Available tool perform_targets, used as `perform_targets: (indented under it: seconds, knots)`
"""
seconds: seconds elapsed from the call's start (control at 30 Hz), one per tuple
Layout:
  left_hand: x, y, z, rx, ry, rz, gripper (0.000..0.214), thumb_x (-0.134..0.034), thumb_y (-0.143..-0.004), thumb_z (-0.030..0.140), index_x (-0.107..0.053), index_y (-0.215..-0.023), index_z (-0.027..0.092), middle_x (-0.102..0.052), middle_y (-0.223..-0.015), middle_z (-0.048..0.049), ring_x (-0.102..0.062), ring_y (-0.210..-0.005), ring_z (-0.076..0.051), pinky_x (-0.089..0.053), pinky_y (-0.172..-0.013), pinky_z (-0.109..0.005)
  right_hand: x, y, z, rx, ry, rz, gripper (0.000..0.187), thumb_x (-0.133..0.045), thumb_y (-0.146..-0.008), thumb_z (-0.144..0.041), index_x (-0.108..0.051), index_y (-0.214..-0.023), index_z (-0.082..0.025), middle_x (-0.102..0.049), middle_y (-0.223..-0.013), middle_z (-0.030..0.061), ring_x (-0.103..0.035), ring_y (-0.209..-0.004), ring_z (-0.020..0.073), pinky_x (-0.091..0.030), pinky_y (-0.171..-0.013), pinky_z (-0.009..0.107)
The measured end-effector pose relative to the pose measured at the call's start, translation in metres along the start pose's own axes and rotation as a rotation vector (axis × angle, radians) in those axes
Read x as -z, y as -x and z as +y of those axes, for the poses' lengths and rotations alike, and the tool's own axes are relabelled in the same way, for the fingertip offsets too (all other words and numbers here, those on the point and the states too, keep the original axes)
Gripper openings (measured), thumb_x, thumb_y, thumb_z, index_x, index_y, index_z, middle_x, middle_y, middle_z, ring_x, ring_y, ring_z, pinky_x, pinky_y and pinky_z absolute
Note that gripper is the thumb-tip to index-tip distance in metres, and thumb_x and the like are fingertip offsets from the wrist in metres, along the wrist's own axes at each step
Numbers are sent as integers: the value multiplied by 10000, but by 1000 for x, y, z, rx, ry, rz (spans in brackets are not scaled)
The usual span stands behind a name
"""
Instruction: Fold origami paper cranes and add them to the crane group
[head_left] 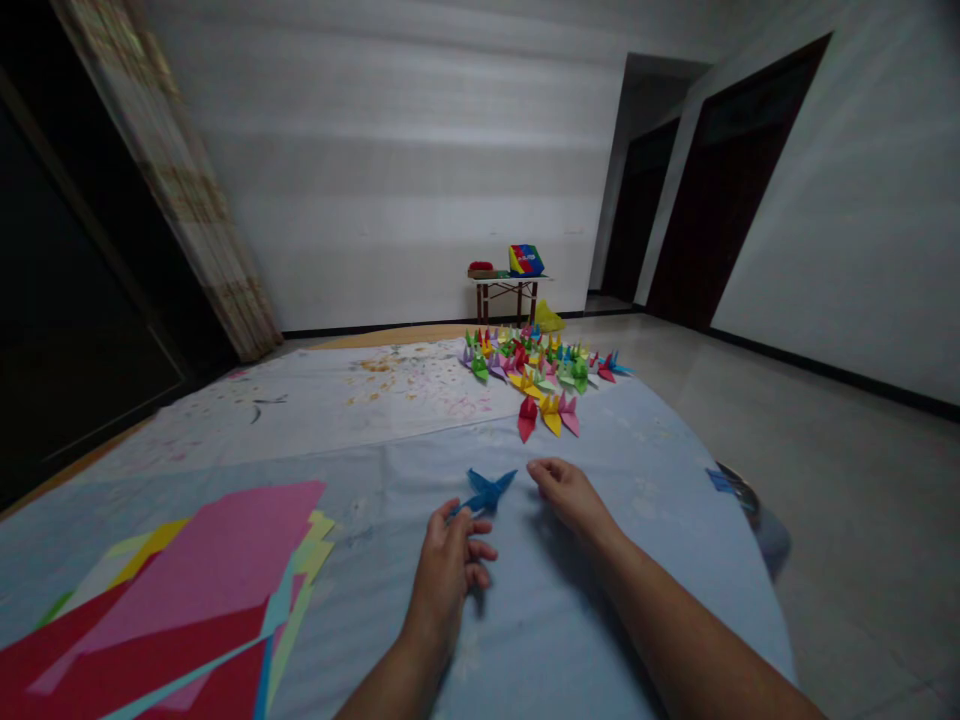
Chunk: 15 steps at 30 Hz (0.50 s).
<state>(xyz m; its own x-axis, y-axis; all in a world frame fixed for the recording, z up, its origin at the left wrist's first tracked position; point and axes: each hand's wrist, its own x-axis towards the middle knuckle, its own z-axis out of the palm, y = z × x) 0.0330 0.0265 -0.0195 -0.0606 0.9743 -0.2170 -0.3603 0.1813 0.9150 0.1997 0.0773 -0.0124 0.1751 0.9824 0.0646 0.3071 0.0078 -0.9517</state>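
Between my two hands is a blue origami crane, its pointed ends spread apart. My left hand pinches one end of it between thumb and forefinger, the other fingers loosely curled. Just right of the crane, my right hand is closed, its thumb and fingertips pressed together and apart from the blue paper. Whether anything small sits in that pinch I cannot make out. Beyond my hands stand a red paper crane, a yellow paper crane and a pink paper crane.
Many more folded cranes crowd the far right of the round table's cloth. Coloured paper sheets lie in a loose pile at left. A small side table by the wall bears a colourful box.
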Motion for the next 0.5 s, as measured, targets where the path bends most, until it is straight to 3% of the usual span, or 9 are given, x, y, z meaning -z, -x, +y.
perform_targets:
  seconds: [0.13, 0.33, 0.5]
  knots:
    - [0, -1, -2, -23, -13, 33, 375, -506, -801, 331, -341, -1114, 206, -589, -737, -15, -565, -462, -101, -382, -308, -157, -1, 0, 3, 66, 16, 30, 387, -506, -736, -452, -603, -901, -115, -456, -512, -36, -427, -475, 110, -311, -460, 218]
    - [-2, 0, -5, -45, -179, -9, 293, -528, -741, 338, -463, -965, 161, -580, -675, 5, -514, -390, -69, -345, -299, -147, -12, 13, 0, 202, 75, -45, 360, -506, -758, -429, -603, -969, -154, -444, -530, -47, -423, -493, 105, -317, -475, 211]
    - [-5, 6, -6, -86, -409, -97, 300, -487, -740, 381, -504, -923, 145, -558, -548, 37, -410, -291, -59, -294, -297, -167, -8, 15, -7, 236, 91, -42, 357, -497, -774, -445, -625, -958, -166, -451, -540, -35, -415, -504, 109, -315, -480, 215]
